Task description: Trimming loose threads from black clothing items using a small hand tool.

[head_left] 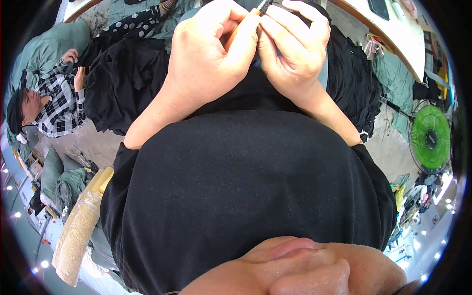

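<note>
At the top edge, my left hand [206,54] is closed, thumb and forefinger pinched on a small thin tool [262,6] with an orange-yellow part and a pale, metal-looking end. The picture's edge cuts it off, so its kind is unclear. Close beside it, my right hand [295,51] has its fingers curled and thumb pressed in; what they pinch is too small to make out. The fingertips of both hands almost meet. Black cloth [351,69] lies heaped under and beside my hands, with more black cloth [123,81] on the left.
A person in a checked shirt [61,108] sits at the left, hands raised near the cloth. White tabletops [408,44] stand at the upper right. A green fan [430,137] is at the right. A plastic-wrapped cream roll [78,231] leans at lower left, near green fabric bundles [54,169].
</note>
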### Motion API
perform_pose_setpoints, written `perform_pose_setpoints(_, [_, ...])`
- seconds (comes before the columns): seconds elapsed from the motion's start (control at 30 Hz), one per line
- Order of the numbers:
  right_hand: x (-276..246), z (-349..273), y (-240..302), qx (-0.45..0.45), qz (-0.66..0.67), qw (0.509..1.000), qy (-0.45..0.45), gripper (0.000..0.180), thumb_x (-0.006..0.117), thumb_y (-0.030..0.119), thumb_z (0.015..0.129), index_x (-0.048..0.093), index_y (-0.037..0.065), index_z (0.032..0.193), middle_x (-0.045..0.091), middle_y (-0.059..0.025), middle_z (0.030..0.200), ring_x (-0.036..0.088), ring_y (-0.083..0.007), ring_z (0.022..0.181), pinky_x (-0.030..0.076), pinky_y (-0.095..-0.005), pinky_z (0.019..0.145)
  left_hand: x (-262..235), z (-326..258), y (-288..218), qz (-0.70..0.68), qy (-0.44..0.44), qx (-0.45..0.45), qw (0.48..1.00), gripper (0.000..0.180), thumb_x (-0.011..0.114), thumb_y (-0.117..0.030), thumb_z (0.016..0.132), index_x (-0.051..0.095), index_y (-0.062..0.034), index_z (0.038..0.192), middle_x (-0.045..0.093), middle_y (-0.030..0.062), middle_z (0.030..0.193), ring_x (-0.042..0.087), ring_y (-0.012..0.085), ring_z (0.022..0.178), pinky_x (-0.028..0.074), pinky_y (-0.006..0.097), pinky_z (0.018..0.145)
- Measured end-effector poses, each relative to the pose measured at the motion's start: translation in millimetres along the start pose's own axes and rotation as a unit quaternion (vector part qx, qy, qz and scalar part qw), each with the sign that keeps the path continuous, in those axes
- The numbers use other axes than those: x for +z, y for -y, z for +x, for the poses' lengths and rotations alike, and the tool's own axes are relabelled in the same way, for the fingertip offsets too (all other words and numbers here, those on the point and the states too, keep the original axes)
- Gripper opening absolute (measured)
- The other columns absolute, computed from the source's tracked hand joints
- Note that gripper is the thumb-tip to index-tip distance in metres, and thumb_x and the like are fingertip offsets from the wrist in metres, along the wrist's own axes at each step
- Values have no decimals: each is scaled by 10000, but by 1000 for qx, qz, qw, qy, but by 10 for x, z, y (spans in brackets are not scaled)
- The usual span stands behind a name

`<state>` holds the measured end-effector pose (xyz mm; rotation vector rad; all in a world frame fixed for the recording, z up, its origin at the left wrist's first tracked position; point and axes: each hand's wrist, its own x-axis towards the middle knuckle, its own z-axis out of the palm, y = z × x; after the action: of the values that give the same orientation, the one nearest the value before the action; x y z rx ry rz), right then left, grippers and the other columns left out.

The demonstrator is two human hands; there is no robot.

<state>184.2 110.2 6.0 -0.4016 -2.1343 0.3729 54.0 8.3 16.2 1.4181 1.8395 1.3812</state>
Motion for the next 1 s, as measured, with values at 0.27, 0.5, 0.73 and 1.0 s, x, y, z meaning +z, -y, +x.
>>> perform_pose_setpoints(0.27, [-24,13,-7,2,-1,1000,9,195,776,4,738,742,14,930,706,-85,989,645,-320,974,460,-428,873,29,77,-1,21,-20,31,999,44,680,-26,985,668,8,1009,718,34,756,625,10,650,438,156,569])
perform_pose_setpoints(0.5, [7,-96,-60,-11,-37,999,32,182,791,8,796,744,11,972,724,-69,985,657,-233,960,462,-352,870,25,212,-287,-1,-24,-48,999,122,660,12,960,556,18,896,626,67,646,562,43,581,404,239,502])
perform_pose_setpoints(0.73, [107,-233,-195,-36,-12,999,-3,266,834,54,736,769,16,992,762,-78,1051,661,-268,1070,414,-380,977,43,260,-309,-6,-31,-44,999,132,651,9,966,543,9,889,621,72,638,560,45,576,404,239,501])
perform_pose_setpoints(1.0, [198,-282,-273,-20,12,1000,-16,133,785,131,820,776,74,940,752,-8,1018,623,-218,1070,367,-405,969,26,99,-62,33,-13,7,999,50,687,-18,974,652,12,994,731,47,775,641,10,675,450,153,581])
